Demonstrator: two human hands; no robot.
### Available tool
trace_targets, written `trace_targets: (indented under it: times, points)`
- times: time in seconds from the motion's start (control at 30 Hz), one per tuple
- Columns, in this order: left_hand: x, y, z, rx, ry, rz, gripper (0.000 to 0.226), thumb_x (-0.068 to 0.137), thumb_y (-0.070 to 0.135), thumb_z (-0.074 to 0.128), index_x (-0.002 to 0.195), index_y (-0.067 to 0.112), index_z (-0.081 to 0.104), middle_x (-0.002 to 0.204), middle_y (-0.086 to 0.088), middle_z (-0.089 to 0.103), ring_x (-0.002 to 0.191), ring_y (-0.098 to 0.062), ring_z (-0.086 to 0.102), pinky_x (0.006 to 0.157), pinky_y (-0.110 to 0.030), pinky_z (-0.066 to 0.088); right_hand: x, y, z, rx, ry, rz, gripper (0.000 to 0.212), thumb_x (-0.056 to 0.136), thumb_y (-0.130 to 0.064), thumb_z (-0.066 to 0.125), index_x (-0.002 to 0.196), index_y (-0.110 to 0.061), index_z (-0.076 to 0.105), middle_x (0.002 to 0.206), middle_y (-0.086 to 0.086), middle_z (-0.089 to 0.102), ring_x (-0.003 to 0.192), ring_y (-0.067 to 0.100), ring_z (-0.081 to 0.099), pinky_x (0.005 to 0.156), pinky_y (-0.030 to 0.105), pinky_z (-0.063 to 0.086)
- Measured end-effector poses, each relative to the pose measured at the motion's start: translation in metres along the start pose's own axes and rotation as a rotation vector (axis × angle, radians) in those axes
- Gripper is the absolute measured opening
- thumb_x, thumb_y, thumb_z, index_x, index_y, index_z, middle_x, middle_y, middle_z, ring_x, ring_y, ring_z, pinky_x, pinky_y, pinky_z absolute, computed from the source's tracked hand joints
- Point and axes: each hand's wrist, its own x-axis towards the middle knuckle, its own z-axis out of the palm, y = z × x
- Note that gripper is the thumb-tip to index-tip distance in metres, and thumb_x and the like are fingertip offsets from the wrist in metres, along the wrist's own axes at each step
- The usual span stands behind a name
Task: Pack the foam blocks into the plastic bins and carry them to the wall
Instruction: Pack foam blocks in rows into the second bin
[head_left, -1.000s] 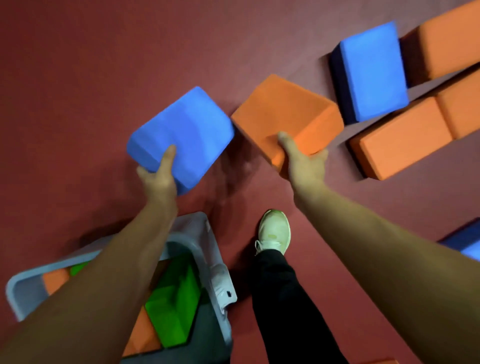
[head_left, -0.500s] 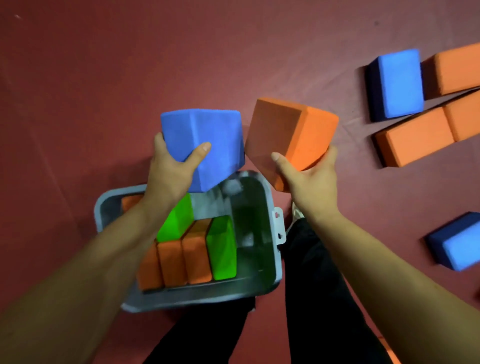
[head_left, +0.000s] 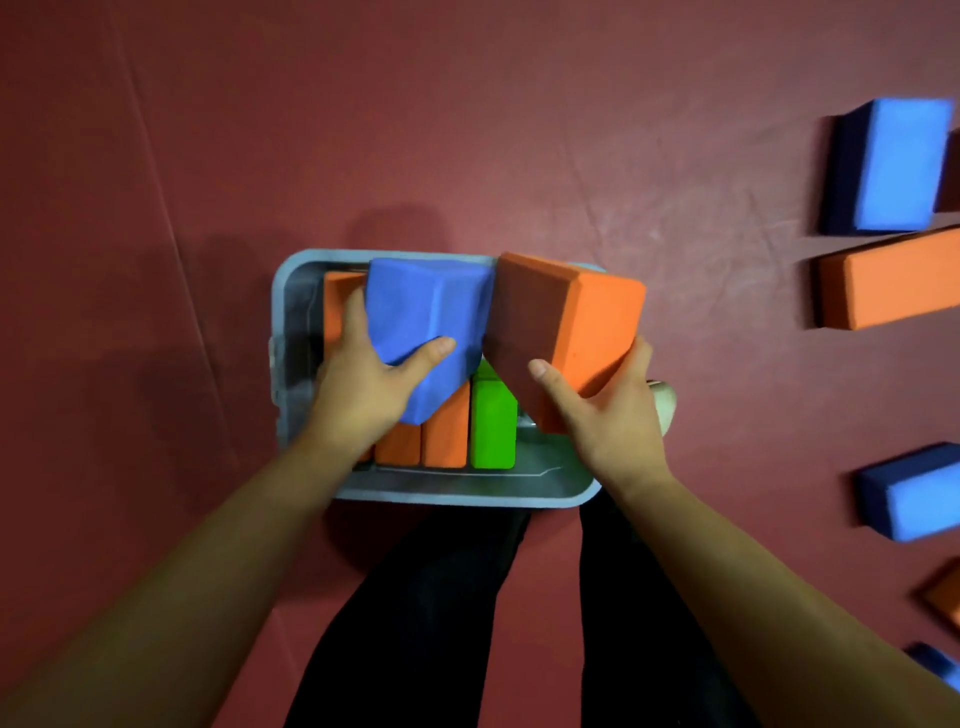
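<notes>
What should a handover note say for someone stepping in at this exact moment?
Left hand grips a blue block. Right hand grips an orange block. Both blocks are held side by side over the grey bin, not yet in it.
Done: packed orange blocks and a green block stand on edge in the bin.
On the floor to the right: a far blue block, a loose orange block and a near blue block; others are cut off at the edge.
Left: drop these two in, gather the rest, carry the bin to the wall.
</notes>
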Motion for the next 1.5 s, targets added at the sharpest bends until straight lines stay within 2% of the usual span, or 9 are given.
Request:
trace_targets:
  times: [0.13, 0.37, 0.5, 0.6, 0.83, 1.13, 1.3, 1.4, 1.5]
  points:
    - [-0.014, -0.013, 0.019, -0.007, 0.031, -0.043, 0.106, 0.064, 0.076, 0.07, 0.149, 0.029, 0.029, 0.137, 0.001, 0.058, 0.123, -0.025, 0.057, 0.099, -0.044, 0.049, 0.004, 0.011, 0.019, -0.074, 0.021, -0.017, 0.093, 0.067, -0.077, 0.069, 0.132, -0.024, 0.029, 0.12, 0.0, 0.06, 0.107, 0.021, 0.06, 0.079, 0.031, 0.036]
    - [-0.03, -0.024, 0.045, 0.004, 0.107, -0.133, 0.1, 0.07, 0.066, 0.076, 0.147, 0.018, 0.033, 0.133, -0.009, 0.061, 0.122, -0.032, 0.056, 0.092, -0.041, 0.049, -0.013, 0.026, 0.028, -0.092, -0.045, -0.031, 0.087, 0.071, -0.068, 0.075, 0.131, -0.023, 0.03, 0.115, -0.001, 0.063, 0.104, 0.024, 0.063, 0.08, 0.035, 0.046]
    - [-0.022, -0.02, 0.05, 0.003, 0.131, -0.125, 0.1, 0.073, 0.063, 0.076, 0.151, 0.017, 0.031, 0.14, -0.009, 0.056, 0.127, -0.032, 0.052, 0.097, -0.038, 0.045, -0.005, 0.023, 0.037, -0.102, -0.03, -0.033, 0.091, 0.07, -0.068, 0.075, 0.136, -0.022, 0.033, 0.111, -0.008, 0.056, 0.107, 0.025, 0.062, 0.082, 0.035, 0.046]
    - [-0.004, -0.009, 0.049, 0.052, 0.146, -0.11, 0.098, 0.075, 0.065, 0.073, 0.151, 0.016, 0.031, 0.142, -0.01, 0.054, 0.128, -0.033, 0.051, 0.099, -0.039, 0.042, 0.011, 0.017, 0.042, -0.107, -0.013, -0.049, 0.093, 0.07, -0.068, 0.076, 0.137, -0.019, 0.033, 0.12, 0.001, 0.062, 0.11, 0.028, 0.062, 0.083, 0.035, 0.046]
    - [0.031, 0.002, 0.052, 0.034, 0.104, -0.079, 0.093, 0.074, 0.066, 0.073, 0.143, 0.015, 0.036, 0.138, -0.006, 0.056, 0.124, -0.029, 0.054, 0.092, -0.036, 0.045, 0.037, 0.008, 0.044, -0.075, -0.059, 0.03, 0.085, 0.074, -0.063, 0.076, 0.127, -0.01, 0.036, 0.12, 0.009, 0.062, 0.108, 0.029, 0.06, 0.081, 0.033, 0.04]
    - [0.06, -0.05, 0.098, 0.084, -0.103, -0.188, 0.1, 0.087, 0.056, 0.066, 0.157, 0.008, 0.011, 0.153, -0.017, 0.038, 0.135, -0.035, 0.044, 0.106, -0.04, 0.039, 0.071, 0.015, 0.083, -0.087, -0.135, 0.093, 0.084, 0.076, -0.06, 0.075, 0.128, -0.009, 0.033, 0.108, 0.007, 0.057, 0.106, 0.033, 0.062, 0.088, 0.041, 0.05]
    - [0.105, -0.088, 0.117, 0.372, -0.159, -0.12, 0.078, 0.086, 0.06, 0.065, 0.138, 0.007, 0.042, 0.138, -0.017, 0.054, 0.124, -0.037, 0.054, 0.095, -0.042, 0.045, 0.109, 0.041, 0.127, -0.066, -0.266, 0.127, 0.075, 0.087, -0.048, 0.07, 0.133, -0.006, 0.029, 0.127, 0.014, 0.056, 0.113, 0.033, 0.059, 0.087, 0.035, 0.044]
    - [0.137, -0.095, 0.118, 0.579, -0.145, -0.175, 0.097, 0.076, 0.067, 0.071, 0.141, 0.002, 0.04, 0.144, -0.018, 0.05, 0.13, -0.035, 0.05, 0.098, -0.04, 0.043, 0.136, 0.061, 0.145, -0.186, -0.365, 0.112, 0.064, 0.098, -0.039, 0.058, 0.143, -0.004, 0.029, 0.14, 0.017, 0.052, 0.126, 0.033, 0.052, 0.095, 0.032, 0.038]
    - [0.156, -0.096, 0.123, 0.706, -0.167, -0.17, 0.095, 0.069, 0.07, 0.075, 0.131, 0.003, 0.05, 0.135, -0.018, 0.057, 0.122, -0.036, 0.056, 0.082, -0.037, 0.044, 0.159, 0.077, 0.153, -0.332, -0.421, 0.103, 0.058, 0.103, -0.038, 0.046, 0.147, -0.004, 0.03, 0.145, 0.02, 0.049, 0.13, 0.036, 0.048, 0.098, 0.033, 0.037]
